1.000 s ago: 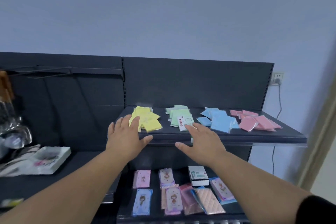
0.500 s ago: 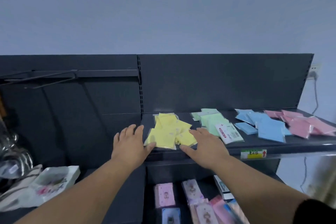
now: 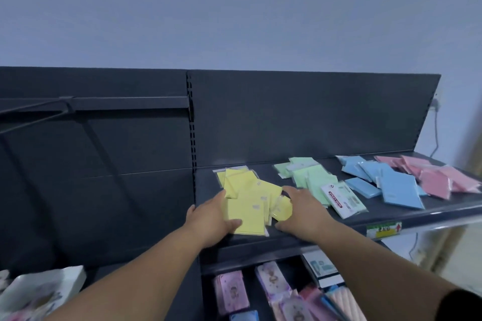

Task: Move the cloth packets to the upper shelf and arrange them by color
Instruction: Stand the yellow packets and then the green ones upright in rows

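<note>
Four heaps of cloth packets lie along the upper shelf [image 3: 300, 240]: yellow packets [image 3: 247, 198] at the left, then green packets [image 3: 310, 177], blue packets [image 3: 391, 182] and pink packets [image 3: 438, 177] at the right. My left hand [image 3: 212, 216] presses against the left side of the yellow heap, thumb on the front packet. My right hand [image 3: 300, 211] presses the heap's right side, fingers laid over the packets. A white sticky-note packet [image 3: 341, 199] lies at the front of the green heap.
The lower shelf holds patterned pink and blue cases [image 3: 232, 292] and a white box [image 3: 323, 268]. A white packaged item [image 3: 44, 289] lies on the lower left shelf. A price label [image 3: 383, 229] hangs on the upper shelf's front edge. A dark back panel [image 3: 300, 117] rises behind.
Both hands have moved forward from the shelf's front edge onto the yellow heap and now squeeze it from both sides. The view has swung left and closer.
</note>
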`<state>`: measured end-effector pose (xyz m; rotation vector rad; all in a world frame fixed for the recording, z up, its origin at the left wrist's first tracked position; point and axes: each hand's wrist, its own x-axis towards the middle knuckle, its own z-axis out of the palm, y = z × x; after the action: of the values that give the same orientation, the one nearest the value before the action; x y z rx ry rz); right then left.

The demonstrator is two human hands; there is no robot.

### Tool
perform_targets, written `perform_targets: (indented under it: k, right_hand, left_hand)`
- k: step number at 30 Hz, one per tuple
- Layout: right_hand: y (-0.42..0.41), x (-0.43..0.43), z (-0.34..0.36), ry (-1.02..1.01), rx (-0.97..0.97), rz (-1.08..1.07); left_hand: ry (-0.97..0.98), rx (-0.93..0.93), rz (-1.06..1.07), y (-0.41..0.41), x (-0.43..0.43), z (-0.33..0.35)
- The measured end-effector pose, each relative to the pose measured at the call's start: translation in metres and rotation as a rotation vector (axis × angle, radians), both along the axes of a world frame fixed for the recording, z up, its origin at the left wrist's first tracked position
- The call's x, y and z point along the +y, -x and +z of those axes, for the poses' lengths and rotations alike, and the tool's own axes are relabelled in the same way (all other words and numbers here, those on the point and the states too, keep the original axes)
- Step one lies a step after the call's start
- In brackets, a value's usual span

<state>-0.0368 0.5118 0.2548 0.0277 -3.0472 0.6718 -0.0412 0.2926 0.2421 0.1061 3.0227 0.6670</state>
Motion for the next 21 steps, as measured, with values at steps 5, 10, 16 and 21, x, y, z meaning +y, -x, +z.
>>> perform_targets:
  k: [5, 10, 16, 21]
  right_hand:
    - [0.012, 0.011, 0.003, -0.001, -0.078, 0.054]
    - [0.034, 0.019, 0.019, -0.027, -0.118, 0.123]
    - [0.054, 0.01, 0.049, 0.552, -0.099, 0.215]
    - [0.075, 0.013, 0.049, 0.873, -0.13, 0.288]
  left_hand:
    - [-0.293, -0.049, 0.082, 0.006, 0.006, 0.011]
    - [-0.545, 0.106, 0.212, 0.012, -0.003, 0.031]
    - [-0.801, 0.293, 0.206, 0.026, 0.018, 0.063]
    - [-0.976, 0.321, 0.196, 0.044, 0.046, 0.062]
